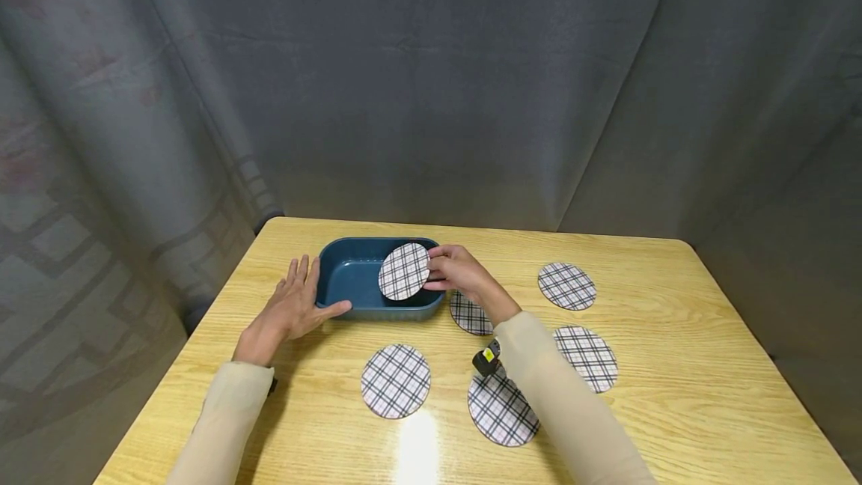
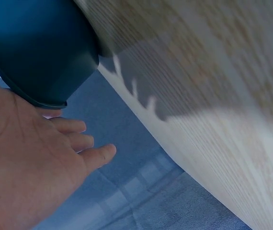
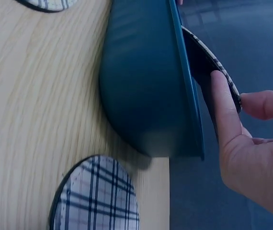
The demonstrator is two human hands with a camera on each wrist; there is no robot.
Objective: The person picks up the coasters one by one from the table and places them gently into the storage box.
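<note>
A dark blue oblong tray [image 1: 340,293] stands on the wooden table [image 1: 673,410] toward its far left. My right hand [image 1: 453,270] pinches a round plaid coaster [image 1: 403,271] by its edge and holds it tilted over the tray's right half. In the right wrist view the coaster [image 3: 212,67] shows edge-on just above the tray [image 3: 141,91] rim, my thumb [image 3: 222,110] under it. My left hand [image 1: 294,307] rests with straight fingers against the tray's left wall, the thumb along its front. The left wrist view shows the palm [image 2: 26,163] beside the tray [image 2: 40,48].
Several more plaid coasters lie flat on the table: one [image 1: 395,380] near the front centre, one [image 1: 501,410] under my right forearm, one [image 1: 470,314] by the tray, two [image 1: 567,285] [image 1: 587,356] to the right. Grey curtain surrounds the table.
</note>
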